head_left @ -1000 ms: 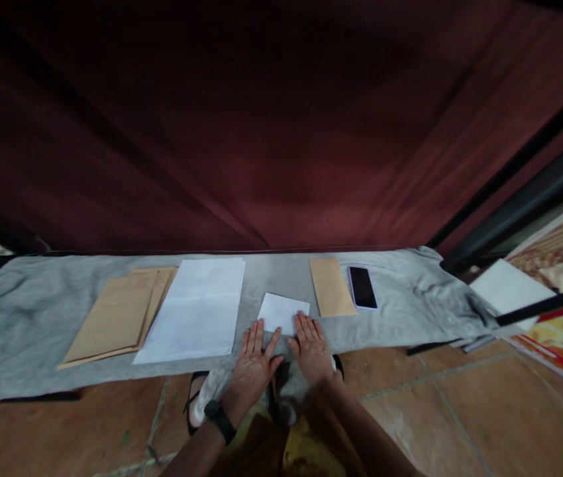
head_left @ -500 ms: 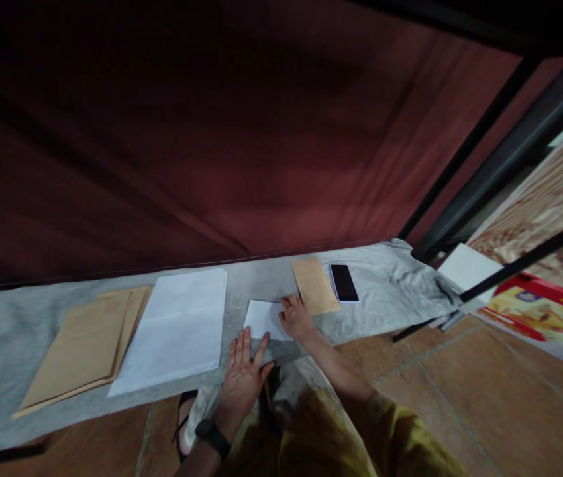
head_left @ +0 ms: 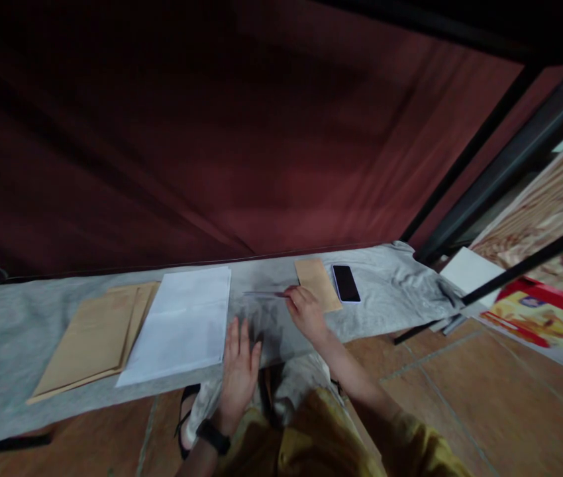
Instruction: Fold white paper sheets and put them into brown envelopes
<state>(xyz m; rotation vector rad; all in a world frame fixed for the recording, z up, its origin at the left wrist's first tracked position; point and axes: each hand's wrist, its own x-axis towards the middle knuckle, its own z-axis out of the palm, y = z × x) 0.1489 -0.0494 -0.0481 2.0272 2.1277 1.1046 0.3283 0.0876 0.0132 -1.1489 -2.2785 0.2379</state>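
Observation:
My right hand (head_left: pixel 304 311) pinches the small folded white paper (head_left: pixel 261 293) and holds it lifted off the grey cloth (head_left: pixel 391 291), so it shows almost edge-on. My left hand (head_left: pixel 239 364) lies flat with fingers stretched out on the cloth's near edge, holding nothing; a black watch sits on its wrist. A small brown envelope (head_left: pixel 317 283) lies just right of my right hand, with a black phone (head_left: pixel 346 283) beside it.
A stack of white sheets (head_left: pixel 182 324) lies left of my hands, and large brown envelopes (head_left: pixel 93 334) farther left. A dark red curtain (head_left: pixel 212 165) hangs behind. At the right are black bars (head_left: pixel 524 265), a white sheet (head_left: pixel 467 270) and a colourful poster (head_left: pixel 544 318) on the tiled floor.
My right hand left the flat paper, slid to its right edge and lifted it off the cloth. My left hand drew back a little. The view turned rightward.

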